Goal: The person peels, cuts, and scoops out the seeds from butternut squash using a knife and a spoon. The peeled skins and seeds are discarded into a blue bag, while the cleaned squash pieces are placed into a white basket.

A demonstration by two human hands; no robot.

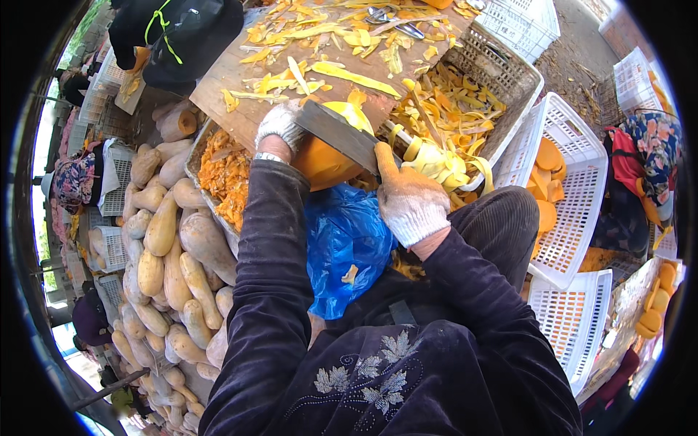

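Note:
My left hand (pixel 279 129), in a white knit glove, is at the left side of a large orange piece of squash (pixel 323 163), its fingers partly hidden behind a blade. My right hand (pixel 409 199), in a glove stained orange, grips the right end of a wide steel blade (pixel 341 133); its handle is hidden by the hand. The blade lies slantwise across the squash, with yellow flesh or peel showing beyond it. Below the squash, a blue plastic bag (pixel 349 240) covers part of my lap. Long yellow peel strips (pixel 354 76) lie on the wooden board (pixel 229 71) ahead.
At right, a crate of peelings (pixel 526 90) stands beside white crates holding orange squash pieces (pixel 548 158). A bin of orange pulp (pixel 223 180) and a heap of whole squashes (pixel 177 267) are at left. Metal tools (pixel 409 30) lie on the board. Other people (pixel 174 38) sit nearby.

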